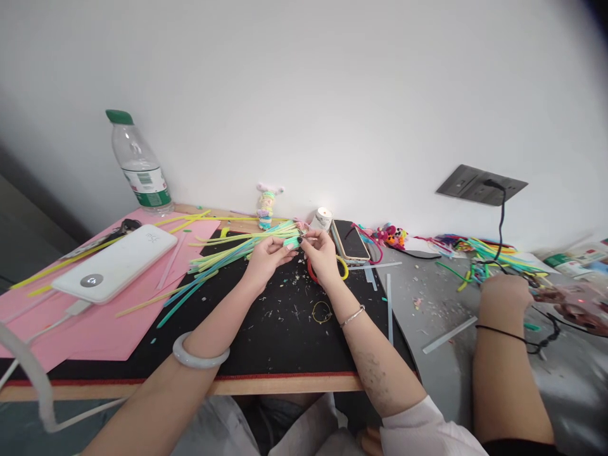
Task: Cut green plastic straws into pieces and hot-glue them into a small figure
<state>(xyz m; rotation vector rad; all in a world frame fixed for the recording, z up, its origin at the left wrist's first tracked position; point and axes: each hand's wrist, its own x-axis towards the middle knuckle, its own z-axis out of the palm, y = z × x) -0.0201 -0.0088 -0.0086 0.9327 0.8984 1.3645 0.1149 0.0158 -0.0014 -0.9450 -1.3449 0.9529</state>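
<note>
My left hand [266, 252] and my right hand [323, 252] meet over the black mat [266, 329], fingers pinched together on a small green piece [293, 241] at the end of a bundle of green and yellow pipe cleaners [232, 251]. The bundle fans out to the left across the mat. A pale bangle circles my left wrist and a thin silver bracelet my right. Under my right hand lie a red ring and a yellow ring [342, 268]. A small wire loop [322, 311] rests on the mat between my forearms.
A white power bank [115, 262] lies on pink paper [95, 323] at left, a water bottle [139, 166] behind it. A phone [350, 241], a tape roll [322, 219] and a small figure [266, 208] stand by the wall. Another person's hand [504, 291] rests among coloured pipe cleaners [494, 256] at right.
</note>
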